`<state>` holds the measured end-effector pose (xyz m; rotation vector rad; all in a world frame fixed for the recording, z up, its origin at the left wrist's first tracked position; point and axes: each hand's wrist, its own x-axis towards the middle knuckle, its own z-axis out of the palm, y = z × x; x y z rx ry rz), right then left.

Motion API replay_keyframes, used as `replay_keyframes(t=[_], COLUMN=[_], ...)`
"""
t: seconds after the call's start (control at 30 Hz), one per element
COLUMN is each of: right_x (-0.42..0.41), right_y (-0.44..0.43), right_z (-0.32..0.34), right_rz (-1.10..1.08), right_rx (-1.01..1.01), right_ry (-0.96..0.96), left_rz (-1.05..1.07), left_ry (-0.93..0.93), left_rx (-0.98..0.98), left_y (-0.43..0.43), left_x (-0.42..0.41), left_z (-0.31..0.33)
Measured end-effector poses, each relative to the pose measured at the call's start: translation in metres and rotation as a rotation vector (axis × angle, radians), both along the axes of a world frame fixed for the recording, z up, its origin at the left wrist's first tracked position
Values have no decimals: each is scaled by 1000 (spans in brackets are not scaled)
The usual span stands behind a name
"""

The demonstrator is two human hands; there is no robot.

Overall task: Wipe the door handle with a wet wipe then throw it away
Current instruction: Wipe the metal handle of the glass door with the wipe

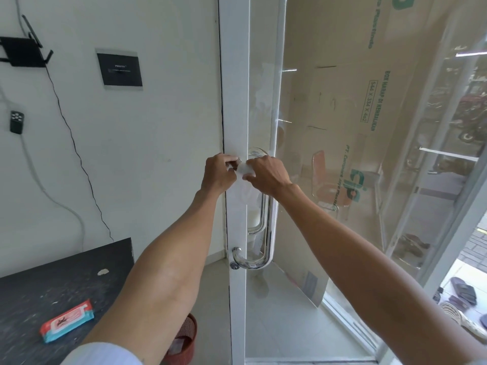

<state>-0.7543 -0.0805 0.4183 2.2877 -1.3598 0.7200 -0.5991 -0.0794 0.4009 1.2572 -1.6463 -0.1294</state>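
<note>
The left hand (pixel 220 172) and right hand (pixel 266 175) pinch a white wet wipe (pixel 245 169) at the upper end of the chrome door handle (pixel 267 227). Lower left: wipes pack (pixel 67 321) lying on the dark tabletop (pixel 39 285); red basket (pixel 184 341) beside it.

Noted router (pixel 22 52) high on wall (pixel 158 143) at left, black cable (pixel 73 143) trailing below it. Logged black panel (pixel 120 69) right of router, small remote (pixel 17 122) lower on wall. Recorded dark scuffed table (pixel 39 288) at lower left. Saw printed cardboard (pixel 342 106) at upper right; sandals (pixel 463 289) on ground, far right.
</note>
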Motion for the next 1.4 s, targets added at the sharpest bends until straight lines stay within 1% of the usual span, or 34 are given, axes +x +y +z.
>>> replay_keyframes(t=[0.2,0.33,0.43,0.57,0.7,0.8,0.93,1.03,1.1,1.17,1.3,1.4], right_x=[15,-6,-21,-16,5,12,-5,-22,-26,-25,-16,-8], right_y=[0,2,6,7,10,8,7,11,12,11,4,1], right_z=[2,-6,-9,-2,6,3,-14,-25,-28,-27,-13,-9], right_rz=[-14,47,62,34,14,10,33,70,78,54,7,16], right_rx=[36,42,32,42,30,3,-3,-52,-66,-64,-54,-58], right_ry=[-33,-136,-174,-99,-3,12,-118,-233,-269,-239,-26,50], left_rz=[5,-25,-29,-42,-71,-91,-60,-37,-35,-39,-31,-11], left_ry=[-54,-20,-20,-30,-33,-44,-76,-51,-30,-31,-33,-76], left_rx=[-30,-11,10,26,-16,-26,-75,-60,-46,-31,-26,-28], left_y=[-1,0,0,0,2,2,1,1,-1,-1,1,-3], left_x=[2,4,3,3,3,3,4,2,1,0,-3,-5], left_z=[-3,-3,-3,-4,-3,-2,-3,-3,-3,-3,-1,-4])
